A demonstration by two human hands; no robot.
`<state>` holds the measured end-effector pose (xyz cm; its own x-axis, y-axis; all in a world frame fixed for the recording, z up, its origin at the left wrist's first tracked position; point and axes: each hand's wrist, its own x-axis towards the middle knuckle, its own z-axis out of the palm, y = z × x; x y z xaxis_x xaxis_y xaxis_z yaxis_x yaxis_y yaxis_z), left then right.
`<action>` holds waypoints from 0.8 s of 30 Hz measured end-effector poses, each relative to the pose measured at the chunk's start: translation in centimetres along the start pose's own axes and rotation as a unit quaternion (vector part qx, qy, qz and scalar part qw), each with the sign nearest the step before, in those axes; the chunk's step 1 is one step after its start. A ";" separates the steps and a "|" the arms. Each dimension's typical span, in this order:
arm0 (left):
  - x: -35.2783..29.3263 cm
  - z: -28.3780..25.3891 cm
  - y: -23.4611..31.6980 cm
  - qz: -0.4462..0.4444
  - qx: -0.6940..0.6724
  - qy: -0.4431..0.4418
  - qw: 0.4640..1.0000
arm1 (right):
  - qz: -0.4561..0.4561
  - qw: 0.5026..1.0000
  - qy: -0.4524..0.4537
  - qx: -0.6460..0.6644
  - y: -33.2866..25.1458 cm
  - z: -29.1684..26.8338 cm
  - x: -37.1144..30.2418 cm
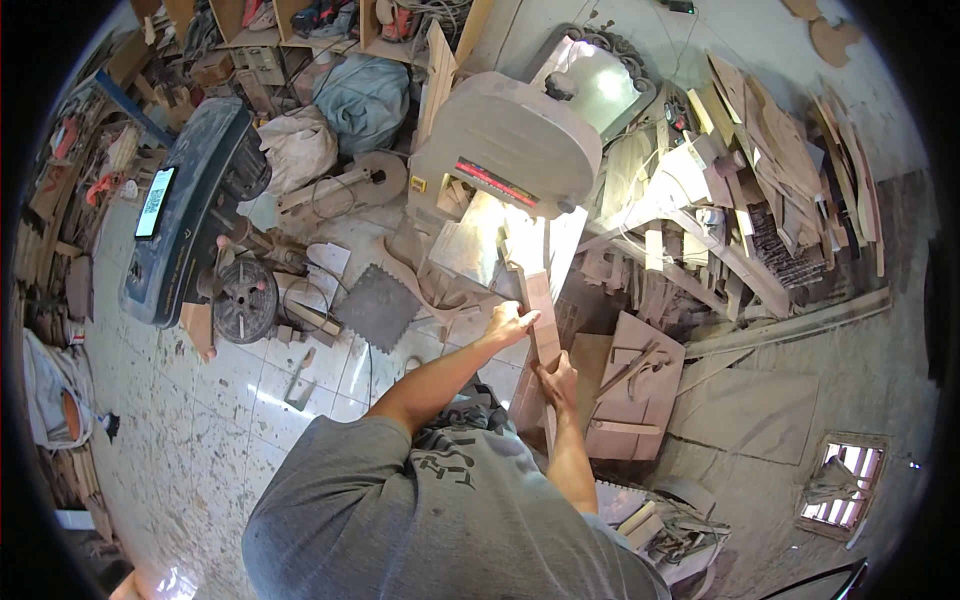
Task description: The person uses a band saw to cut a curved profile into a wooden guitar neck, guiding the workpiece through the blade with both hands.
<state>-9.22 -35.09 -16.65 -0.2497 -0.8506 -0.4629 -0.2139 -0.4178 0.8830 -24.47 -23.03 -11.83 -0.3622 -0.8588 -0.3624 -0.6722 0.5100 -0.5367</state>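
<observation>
A narrow wooden board (pixel 542 318) lies lengthwise in front of me, its far end at the brightly lit table (pixel 515 235) of a band saw. The saw's big grey wheel housing (pixel 508 125) stands above that table and covers part of it; the blade cannot be made out. My left hand (pixel 512 322) is closed at the board's left edge, thumb and fingers pressed against it. Closer to me, my right hand (pixel 557 380) grips the board from its right side, fingers bent around it.
To the left stands a dark machine (pixel 190 215) with a lit phone (pixel 155 203) on it. A dark jagged-edged mat (pixel 378 306) lies on the tiled floor (pixel 240 400). Wood offcuts (pixel 690 185) crowd the right side, and a wooden panel (pixel 635 390) leans near my right arm.
</observation>
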 end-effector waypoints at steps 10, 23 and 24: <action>0.8 0.8 0.1 -0.002 0.017 0.003 1.000 | -0.028 1.000 0.002 0.004 0.4 -0.8 1.2; 1.5 2.3 -0.8 0.007 -0.003 0.046 0.999 | -0.020 1.000 -0.008 0.016 -0.8 -2.2 1.4; 1.5 2.3 -0.8 0.000 -0.007 0.042 0.999 | -0.019 1.000 -0.011 0.011 -0.7 -2.2 1.5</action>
<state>-11.65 -35.33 -18.21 -0.1697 -0.8744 -0.4545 -0.2001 -0.4210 0.8847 -25.95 -24.80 -10.30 -0.3230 -0.8762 -0.3578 -0.6704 0.4787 -0.5669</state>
